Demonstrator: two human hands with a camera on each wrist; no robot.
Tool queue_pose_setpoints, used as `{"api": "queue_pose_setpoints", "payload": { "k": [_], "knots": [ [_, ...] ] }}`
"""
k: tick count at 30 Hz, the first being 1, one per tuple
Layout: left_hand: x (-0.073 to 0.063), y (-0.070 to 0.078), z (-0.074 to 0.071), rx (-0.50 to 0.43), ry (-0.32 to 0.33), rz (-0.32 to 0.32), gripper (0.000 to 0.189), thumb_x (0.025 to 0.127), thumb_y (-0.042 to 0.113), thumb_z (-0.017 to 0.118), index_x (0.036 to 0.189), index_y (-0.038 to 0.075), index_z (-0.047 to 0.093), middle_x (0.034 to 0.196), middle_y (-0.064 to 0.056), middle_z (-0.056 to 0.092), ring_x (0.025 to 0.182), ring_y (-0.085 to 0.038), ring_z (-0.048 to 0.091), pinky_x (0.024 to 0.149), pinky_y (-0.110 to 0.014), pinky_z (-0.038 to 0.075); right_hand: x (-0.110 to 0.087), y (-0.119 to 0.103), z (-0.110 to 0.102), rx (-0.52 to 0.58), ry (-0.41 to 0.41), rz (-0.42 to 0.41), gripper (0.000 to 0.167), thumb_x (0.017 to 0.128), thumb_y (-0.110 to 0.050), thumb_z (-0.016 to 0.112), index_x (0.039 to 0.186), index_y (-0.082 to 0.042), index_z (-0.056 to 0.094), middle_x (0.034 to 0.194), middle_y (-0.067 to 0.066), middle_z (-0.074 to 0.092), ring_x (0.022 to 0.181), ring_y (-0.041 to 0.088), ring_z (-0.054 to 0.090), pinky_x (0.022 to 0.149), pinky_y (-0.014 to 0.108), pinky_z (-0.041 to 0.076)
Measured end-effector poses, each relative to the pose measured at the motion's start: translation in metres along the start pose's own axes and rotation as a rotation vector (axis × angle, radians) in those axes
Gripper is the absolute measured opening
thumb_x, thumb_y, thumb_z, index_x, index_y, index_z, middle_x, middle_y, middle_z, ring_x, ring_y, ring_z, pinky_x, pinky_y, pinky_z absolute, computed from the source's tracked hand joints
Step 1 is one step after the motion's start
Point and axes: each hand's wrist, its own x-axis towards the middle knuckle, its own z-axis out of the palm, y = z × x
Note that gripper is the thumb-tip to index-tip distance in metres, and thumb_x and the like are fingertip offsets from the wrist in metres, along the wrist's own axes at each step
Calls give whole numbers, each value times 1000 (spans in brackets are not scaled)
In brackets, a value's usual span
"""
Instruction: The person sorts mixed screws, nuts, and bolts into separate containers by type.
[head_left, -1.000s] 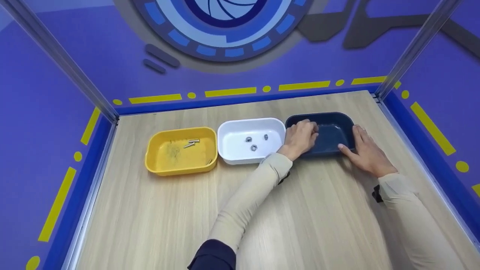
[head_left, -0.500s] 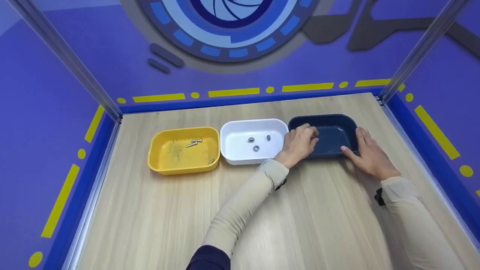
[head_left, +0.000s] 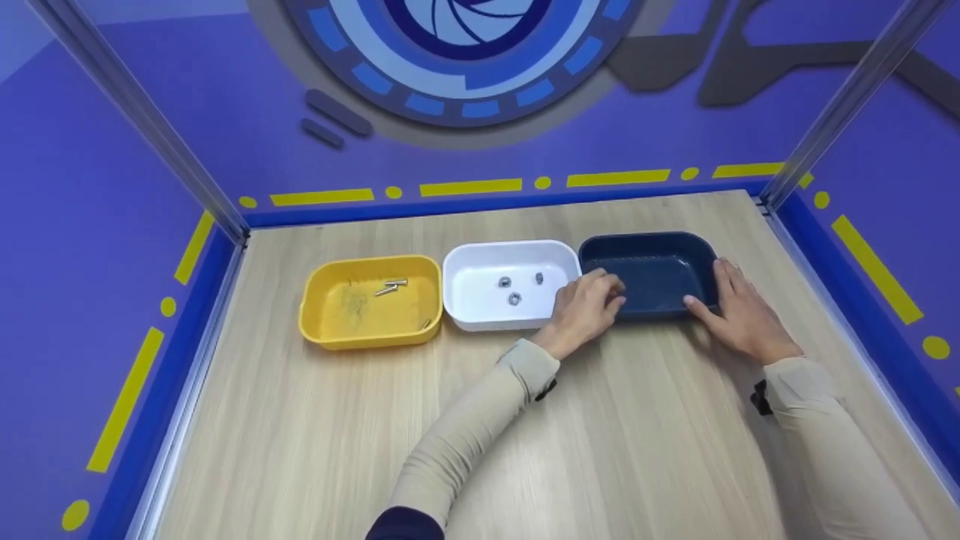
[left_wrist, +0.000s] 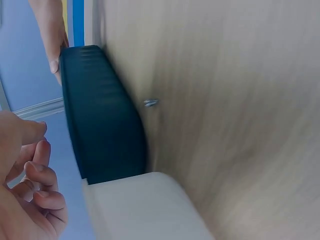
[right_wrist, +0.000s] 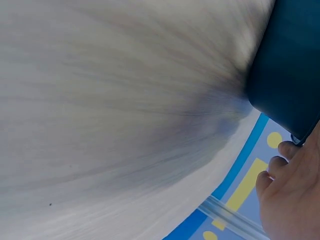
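My right hand [head_left: 746, 319] holds the right end of a dark navy tray [head_left: 660, 289], thumb at the front rim and fingers along the outer side. At the seam between the navy tray and a white tray [head_left: 472, 321], my left hand [head_left: 585, 309] hovers with bent fingers over the front rims. The left wrist view shows its thumb and fingertips close together; I cannot tell whether something small is between them. A small shiny metal piece [left_wrist: 151, 102] shows beside the navy tray's front wall in that view. Several metal nuts [head_left: 514, 298] lie inside the white tray.
A yellow tray [head_left: 330, 341] with a few metal screws [head_left: 391, 286] stands left of the white one, in the same row. Purple panels [head_left: 187, 97] with metal corner posts enclose the wooden table [head_left: 337, 435] at the back and sides.
My left hand has drawn back from inside the navy tray, toward me and slightly left, to the front rims. The right hand keeps its hold. The trays, nuts and screws look unmoved.
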Motion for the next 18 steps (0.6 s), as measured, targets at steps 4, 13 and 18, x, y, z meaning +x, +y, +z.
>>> {"api": "queue_pose_setpoints", "payload": {
  "k": [4, 13, 18],
  "knots": [
    [-9, -3, 2, -5, -6, -9, 16, 103, 32, 72, 113, 23, 80, 107, 8, 73, 93, -8, 72, 73, -26, 60, 1, 1, -1, -8, 1, 2, 101, 108, -59, 50, 168, 6, 1, 174, 36, 6, 162, 55, 7, 131, 71, 10],
    [-23, -9, 1, -6, 7, -23, 16, 102, 33, 74, 113, 23, 81, 104, 9, 73, 91, -9, 71, 72, -25, 59, 2, 0, 1, -12, 6, 8, 102, 108, -60, 50, 169, 6, 1, 174, 36, 6, 161, 56, 8, 129, 74, 13],
    [-31, -10, 2, -5, 26, -2, 15, 102, 32, 75, 112, 23, 81, 103, 9, 73, 90, -7, 71, 72, -24, 59, 1, 1, 1, -13, 6, 7, 102, 107, -60, 51, 169, 5, 2, 174, 35, 7, 162, 55, 8, 129, 73, 13]
  ]
}}
